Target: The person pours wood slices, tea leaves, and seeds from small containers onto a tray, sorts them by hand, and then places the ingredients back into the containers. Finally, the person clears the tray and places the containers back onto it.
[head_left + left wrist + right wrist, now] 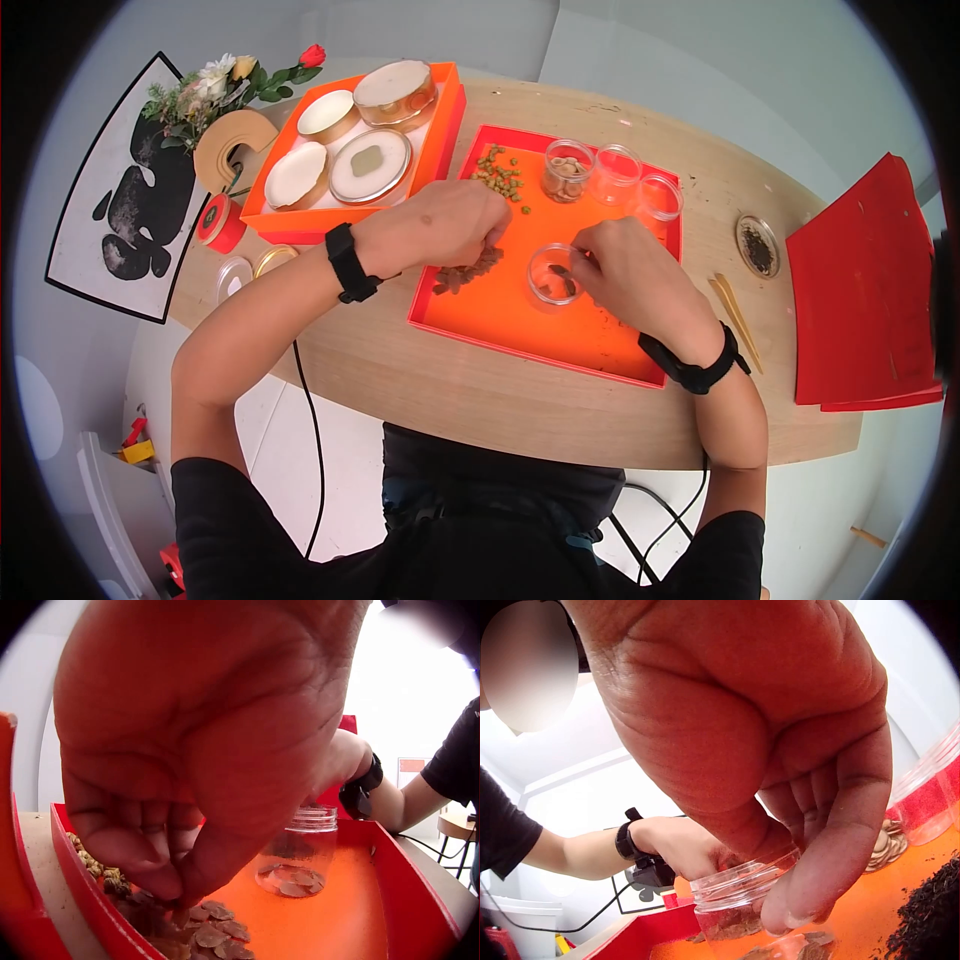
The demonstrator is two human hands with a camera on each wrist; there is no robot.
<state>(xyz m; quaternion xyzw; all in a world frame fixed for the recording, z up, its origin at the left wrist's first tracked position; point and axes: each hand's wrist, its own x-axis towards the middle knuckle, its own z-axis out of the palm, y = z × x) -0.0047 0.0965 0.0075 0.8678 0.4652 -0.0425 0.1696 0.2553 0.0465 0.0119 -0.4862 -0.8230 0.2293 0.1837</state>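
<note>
My left hand (450, 218) is over a pile of thin brown flakes (217, 934) at the left side of the orange tray (530, 353). Thumb and index fingertip meet right at the pile, pinching a flake there. On the right, my right hand (640, 265) grips the rim of a clear jar (311, 851), thumb on one side and index finger on the other. Some brown flakes (296, 883) lie at the bottom of that jar, which stands upright on the tray. Dried green buds (497, 176) are heaped just beyond my left hand.
A clear jar of round slices (567, 178) and two more clear jars (616, 172) stand at the tray's back. Dark loose shreds (930, 907) lie near my right hand. An orange box (452, 110) of round tins is at left; wooden tongs (738, 318) and a dish (758, 247) at right.
</note>
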